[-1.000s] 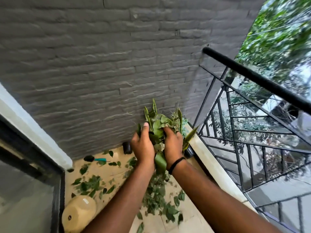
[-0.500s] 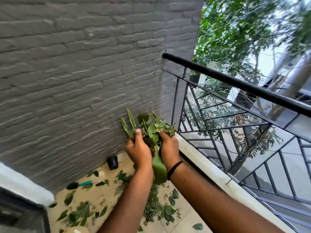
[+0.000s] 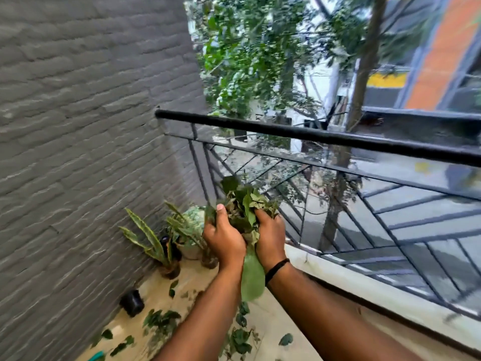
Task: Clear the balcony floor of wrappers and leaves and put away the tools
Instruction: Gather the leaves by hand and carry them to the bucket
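So we've got a fat bundle of leaves (image 3: 240, 207) squeezed between both hands, held up in the air close to the balcony railing (image 3: 312, 135) and below its top bar. Our left hand (image 3: 225, 237) is curled around the left side of the bundle with the thumb sticking up against it, and our right hand (image 3: 269, 235) is cupped around the right side, fingers wrapped in. One long leaf (image 3: 252, 277) dangles down between our wrists, pinched only at its top end as far as we can see.

Below us the floor (image 3: 187, 280) is far from done: loose leaves (image 3: 161, 319) are scattered all along it, a small black pot (image 3: 132, 303) sits by the grey brick wall (image 3: 78, 126), and the potted plants (image 3: 166, 243) stand in the corner. A bit of teal handle (image 3: 96, 356) pokes in at the bottom edge, probably one of the tools.

What could go wrong? That dangling leaf looks like the first thing to slip out, and the bundle is loose stuff held only by squeeze, so if we ease off, bits will probably rain back onto the floor. We're also right by the railing, so anything that flicks sideways could drop over to the street.
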Available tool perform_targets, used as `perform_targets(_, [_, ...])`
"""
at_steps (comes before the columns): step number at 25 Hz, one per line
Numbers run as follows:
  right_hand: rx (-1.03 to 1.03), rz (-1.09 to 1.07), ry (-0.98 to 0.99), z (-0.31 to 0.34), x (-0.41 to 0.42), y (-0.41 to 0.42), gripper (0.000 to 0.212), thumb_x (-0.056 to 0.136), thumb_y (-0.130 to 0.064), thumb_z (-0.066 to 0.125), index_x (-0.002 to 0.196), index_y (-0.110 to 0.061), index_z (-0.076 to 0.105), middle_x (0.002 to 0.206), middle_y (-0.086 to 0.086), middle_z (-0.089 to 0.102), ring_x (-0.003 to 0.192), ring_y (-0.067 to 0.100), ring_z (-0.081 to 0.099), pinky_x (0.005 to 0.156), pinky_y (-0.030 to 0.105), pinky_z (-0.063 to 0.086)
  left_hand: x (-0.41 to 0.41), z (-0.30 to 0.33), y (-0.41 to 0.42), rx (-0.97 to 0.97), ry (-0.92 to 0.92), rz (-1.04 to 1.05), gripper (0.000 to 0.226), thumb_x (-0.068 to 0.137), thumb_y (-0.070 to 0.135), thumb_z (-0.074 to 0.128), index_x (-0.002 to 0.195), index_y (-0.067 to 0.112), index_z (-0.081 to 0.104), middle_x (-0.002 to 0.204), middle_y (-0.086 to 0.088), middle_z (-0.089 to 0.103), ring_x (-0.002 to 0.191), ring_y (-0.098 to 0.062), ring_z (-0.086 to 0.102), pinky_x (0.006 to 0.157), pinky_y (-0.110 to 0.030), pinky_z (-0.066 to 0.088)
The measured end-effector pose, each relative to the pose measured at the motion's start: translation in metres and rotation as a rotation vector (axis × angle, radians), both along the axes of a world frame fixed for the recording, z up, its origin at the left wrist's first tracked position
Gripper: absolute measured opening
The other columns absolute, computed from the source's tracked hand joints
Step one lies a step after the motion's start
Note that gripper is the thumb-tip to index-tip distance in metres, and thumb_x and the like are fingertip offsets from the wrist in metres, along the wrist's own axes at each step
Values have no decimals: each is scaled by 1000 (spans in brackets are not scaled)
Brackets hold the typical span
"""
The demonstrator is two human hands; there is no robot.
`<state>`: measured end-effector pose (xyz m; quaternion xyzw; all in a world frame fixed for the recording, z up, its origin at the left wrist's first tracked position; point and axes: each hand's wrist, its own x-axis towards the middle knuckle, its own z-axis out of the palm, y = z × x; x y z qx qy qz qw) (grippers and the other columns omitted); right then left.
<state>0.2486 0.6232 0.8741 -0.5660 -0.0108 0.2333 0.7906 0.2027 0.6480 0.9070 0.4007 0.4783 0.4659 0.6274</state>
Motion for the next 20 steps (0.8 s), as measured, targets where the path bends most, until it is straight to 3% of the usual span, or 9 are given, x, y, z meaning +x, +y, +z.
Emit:
perform_targets(2, [14, -115, 17, 0, 24, -37, 24, 92, -4, 60, 93, 20, 61, 79, 13, 57, 72, 19, 50, 55, 29, 38, 27, 3, -34, -7, -17, -69, 25, 102, 21, 56, 84, 3, 54, 81, -6, 51, 68, -8, 53, 60, -21, 38])
perform_targets(5, [75, -214, 29, 0, 47, -89, 21, 94, -3, 57, 101, 16, 65, 83, 13, 65, 71, 15, 59, 54, 22, 44, 57, 3, -81, 23, -26, -161, 23, 102, 19, 57, 103, -3, 58, 90, -9, 58, 73, -7, 59, 58, -17, 39])
perform_targets(7, [137, -315, 57, 1, 60, -125, 17, 95, 1, 55, 100, 12, 67, 79, 11, 68, 62, 9, 63, 55, 20, 49, 75, 7, -117, 48, -14, -266, 11, 103, 15, 54, 99, 5, 52, 83, -2, 53, 63, 6, 58, 51, -10, 39])
perform_targets(8, [182, -376, 97, 2, 67, -143, 16, 94, 2, 55, 100, 10, 67, 76, 10, 69, 59, 9, 65, 55, 21, 50, 85, 7, -135, 64, -13, -332, 11, 103, 13, 52, 95, 7, 52, 79, 1, 50, 63, 5, 58, 49, -8, 40])
perform_targets(11, [306, -529, 182, 4, 89, -192, 21, 94, 0, 55, 108, 13, 65, 82, 16, 72, 61, 19, 69, 51, 25, 53, 118, 0, -177, 60, -27, -538, 18, 103, 15, 53, 94, 1, 59, 82, -5, 59, 74, -19, 59, 49, -11, 46])
perform_targets(14, [350, -709, 201, 2, 115, -233, 24, 93, 1, 54, 111, 15, 62, 87, 22, 70, 62, 23, 68, 52, 28, 55, 156, -9, -215, 89, -22, -656, 30, 103, 16, 54, 102, -13, 63, 85, -11, 62, 61, -7, 58, 51, -14, 46])
perform_targets(16, [381, -836, 208, 3, 136, -269, 19, 93, 2, 54, 105, 13, 63, 81, 20, 71, 61, 25, 68, 53, 29, 56, 182, -10, -252, 105, 0, -792, 29, 103, 15, 52, 93, -9, 63, 80, -9, 59, 55, -3, 55, 48, -12, 43])
perform_targets(18, [372, -964, 181, 5, 160, -306, 11, 93, 4, 54, 95, 5, 65, 76, 17, 71, 62, 26, 68, 57, 31, 58, 206, -8, -290, 83, 3, -922, 26, 104, 14, 50, 80, 6, 55, 77, -7, 56, 56, -4, 56, 46, -9, 41])
perform_targets(20, [333, -1082, 147, 5, 180, -343, 16, 93, 5, 53, 87, -3, 65, 78, 17, 71, 63, 26, 69, 58, 31, 58, 228, -7, -325, 33, 17, -1031, 20, 104, 13, 50, 86, 6, 57, 84, -9, 59, 68, -12, 57, 48, -8, 43])
